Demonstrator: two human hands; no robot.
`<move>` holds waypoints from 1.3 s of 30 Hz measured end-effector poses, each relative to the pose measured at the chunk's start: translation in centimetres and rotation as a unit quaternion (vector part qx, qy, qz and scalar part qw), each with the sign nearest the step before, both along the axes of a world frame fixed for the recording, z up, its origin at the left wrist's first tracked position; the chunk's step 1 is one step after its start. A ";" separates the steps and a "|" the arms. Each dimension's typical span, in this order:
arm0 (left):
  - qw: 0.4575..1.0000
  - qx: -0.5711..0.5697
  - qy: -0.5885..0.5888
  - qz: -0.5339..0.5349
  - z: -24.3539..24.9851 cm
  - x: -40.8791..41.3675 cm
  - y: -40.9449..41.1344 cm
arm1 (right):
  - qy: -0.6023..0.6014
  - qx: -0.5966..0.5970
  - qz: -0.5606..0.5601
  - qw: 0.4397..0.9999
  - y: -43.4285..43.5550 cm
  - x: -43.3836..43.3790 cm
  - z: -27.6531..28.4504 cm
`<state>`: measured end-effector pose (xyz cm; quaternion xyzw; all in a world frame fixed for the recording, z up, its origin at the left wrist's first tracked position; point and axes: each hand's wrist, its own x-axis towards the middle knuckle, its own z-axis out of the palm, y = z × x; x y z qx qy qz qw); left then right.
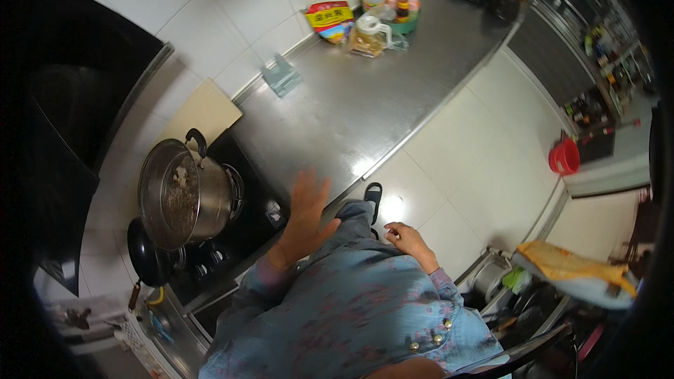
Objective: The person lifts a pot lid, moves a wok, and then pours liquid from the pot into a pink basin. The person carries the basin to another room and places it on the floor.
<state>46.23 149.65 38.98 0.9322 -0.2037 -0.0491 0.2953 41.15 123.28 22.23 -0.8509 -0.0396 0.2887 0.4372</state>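
My left hand (305, 213) is raised palm down near the counter's front edge, beside the gas stove. Its fingers are spread, slightly blurred, and hold nothing. Loosely curled and empty, my right hand (409, 241) hangs in front of my shirt above the floor tiles. On the black stove top (253, 226) stands a large stainless steel pot (213, 200) with a black side handle. Pale and brown bits show inside it. Next to the pot is a black pan (145, 255) with a wooden handle. The steel counter (337, 121) stretches away from the stove.
By the wall stand a grey-green plastic rack (281, 76), a colourful food bag (330, 20), a lidded clear jug (368, 34) and a green basket (408, 26) of bottles. A cream board (202, 110) leans behind the stove. A red bucket (563, 156) is across the floor.
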 end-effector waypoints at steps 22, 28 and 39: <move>0.964 -0.066 0.075 0.248 -5.9 7.0 -7.1 | -0.049 0.024 0.299 0.953 -2.7 25.4 3.4; 0.858 -0.100 0.108 0.492 -4.4 -4.4 -11.5 | -0.123 0.020 0.611 0.782 5.4 28.3 3.7; 0.806 -0.192 0.031 0.559 -7.5 -12.6 -9.5 | -0.214 0.363 0.516 0.746 32.3 22.2 22.7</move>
